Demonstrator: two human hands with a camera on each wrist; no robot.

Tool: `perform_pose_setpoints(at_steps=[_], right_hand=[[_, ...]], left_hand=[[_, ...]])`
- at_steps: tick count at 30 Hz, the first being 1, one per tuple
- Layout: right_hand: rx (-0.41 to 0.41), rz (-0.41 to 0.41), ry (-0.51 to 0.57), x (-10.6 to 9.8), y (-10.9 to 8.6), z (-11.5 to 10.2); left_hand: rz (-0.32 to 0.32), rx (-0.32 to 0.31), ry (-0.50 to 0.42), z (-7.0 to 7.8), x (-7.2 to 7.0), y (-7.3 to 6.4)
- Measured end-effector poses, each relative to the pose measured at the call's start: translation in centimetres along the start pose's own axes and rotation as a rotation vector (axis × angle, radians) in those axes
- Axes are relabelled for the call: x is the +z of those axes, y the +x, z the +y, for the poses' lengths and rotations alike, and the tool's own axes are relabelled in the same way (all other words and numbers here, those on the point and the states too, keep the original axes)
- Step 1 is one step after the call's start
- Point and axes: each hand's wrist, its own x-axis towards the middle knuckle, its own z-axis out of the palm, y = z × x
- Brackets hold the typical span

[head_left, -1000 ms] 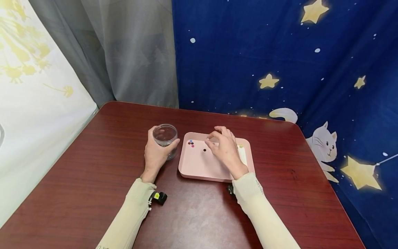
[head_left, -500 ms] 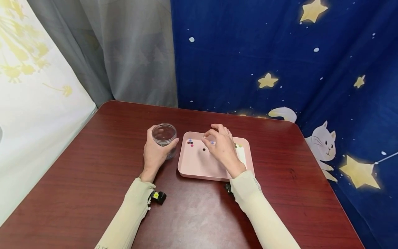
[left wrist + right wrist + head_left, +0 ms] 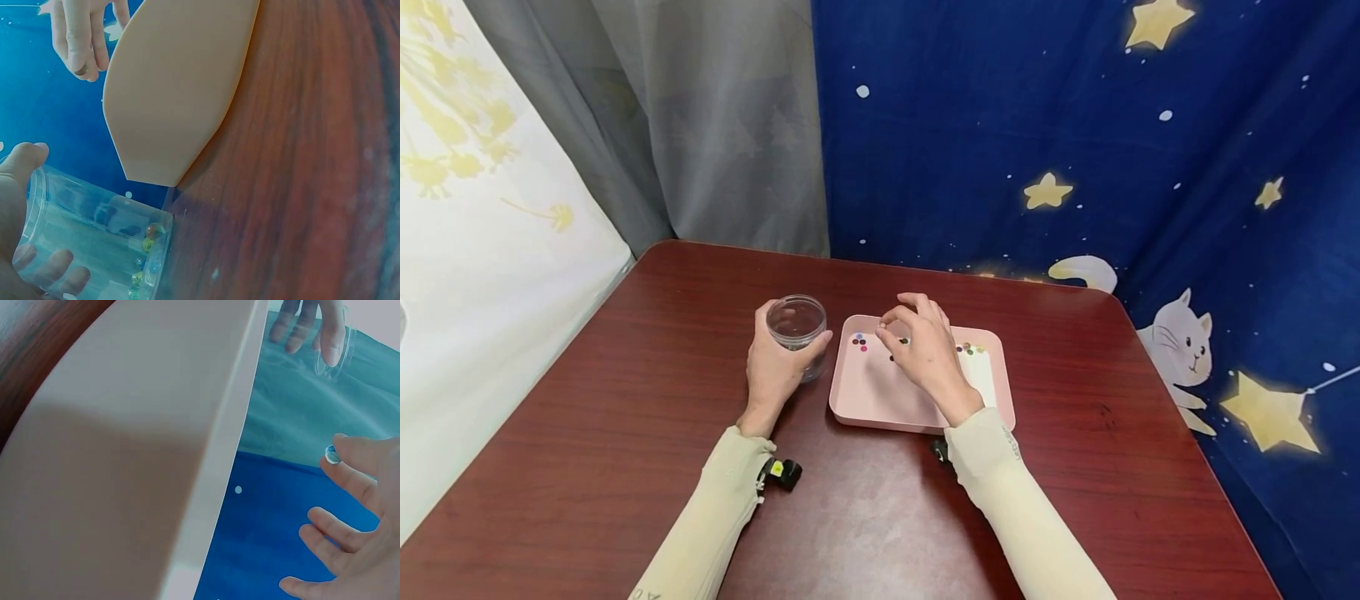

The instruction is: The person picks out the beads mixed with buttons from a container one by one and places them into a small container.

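My left hand (image 3: 770, 367) grips a clear, open-topped jar (image 3: 797, 333) that stands upright on the table left of the pink tray (image 3: 880, 396). Several small coloured beads (image 3: 147, 247) lie at the jar's bottom in the left wrist view. Over the tray, my right hand (image 3: 923, 354) pinches a small, shiny, pale bluish bead (image 3: 332, 454) between thumb and index finger, the other fingers spread. Down in the tray, a cluster of small dark, blue and pink beads (image 3: 860, 342) lies at the far left corner. More beads (image 3: 970, 348) lie at the far right, partly behind the hand.
A white flat piece (image 3: 979, 379) lies in the right part of the tray, partly hidden by my right wrist. The brown wooden table (image 3: 850, 517) ends at a grey curtain (image 3: 737, 125) and a blue starry curtain (image 3: 940, 150) at the back.
My right hand has moved left over the tray toward the jar with the pinched bead, uncovering more beads at the far right. The left hand and jar have stayed in place.
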Motion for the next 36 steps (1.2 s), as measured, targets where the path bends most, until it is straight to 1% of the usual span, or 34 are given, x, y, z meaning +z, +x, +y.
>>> perform_pose_setpoints(at_steps=[7,12,19,24,30,36], right_hand=[[-0.01,-0.004,0.025,0.6,0.2,-0.6],[-0.019,-0.003,0.025,0.8,0.3,-0.9],[-0.015,-0.009,0.042,1.1,0.5,-1.3],[-0.027,0.002,0.058,1.5,0.7,-1.9],[-0.043,-0.024,0.065,2.3,0.6,-2.7],[-0.05,-0.001,0.08,2.5,0.6,-3.1]], left_hand=[[-0.001,0.008,-0.001,0.0,0.0,0.1],[-0.003,0.01,-0.005,0.1,0.0,0.0],[-0.002,0.015,-0.01,0.1,0.1,0.1],[0.0,0.015,-0.006,0.2,0.0,0.1],[0.001,0.005,-0.004,0.0,-0.5,-0.1],[-0.018,0.02,-0.024,0.0,-0.3,0.1]])
